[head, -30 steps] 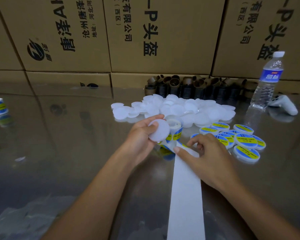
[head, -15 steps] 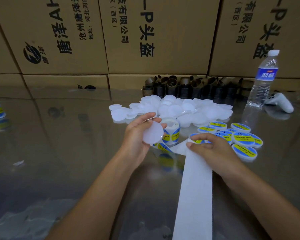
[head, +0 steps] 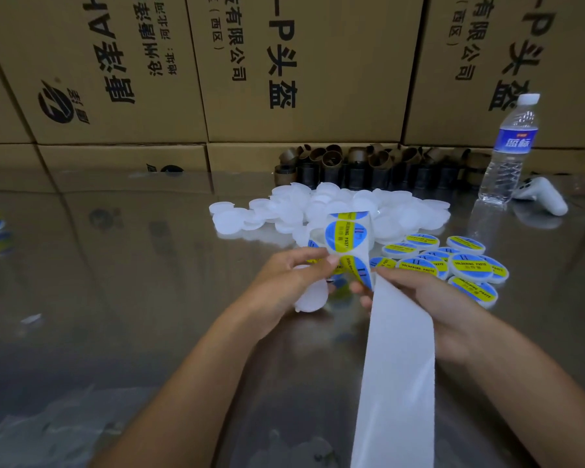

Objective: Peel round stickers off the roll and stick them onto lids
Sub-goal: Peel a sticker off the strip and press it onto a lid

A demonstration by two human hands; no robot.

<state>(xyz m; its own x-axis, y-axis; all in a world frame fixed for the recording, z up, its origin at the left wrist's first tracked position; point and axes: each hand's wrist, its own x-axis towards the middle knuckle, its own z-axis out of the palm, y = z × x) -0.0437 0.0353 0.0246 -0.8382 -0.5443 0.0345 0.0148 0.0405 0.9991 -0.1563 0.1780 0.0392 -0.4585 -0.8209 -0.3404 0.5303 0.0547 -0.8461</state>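
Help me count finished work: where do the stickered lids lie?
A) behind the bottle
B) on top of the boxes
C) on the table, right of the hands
C: the stickered lids lie in a cluster on the table, just beyond and right of the right hand, in front of the plain lids.

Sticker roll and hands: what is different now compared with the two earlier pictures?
The left hand lowered the blank lid, now tucked under its fingers, and its thumb and forefinger pinch at a sticker on the raised backing strip. The right hand moved up and grips that strip just below the stickers. The pile of blank lids, labelled lids and water bottle stayed put.
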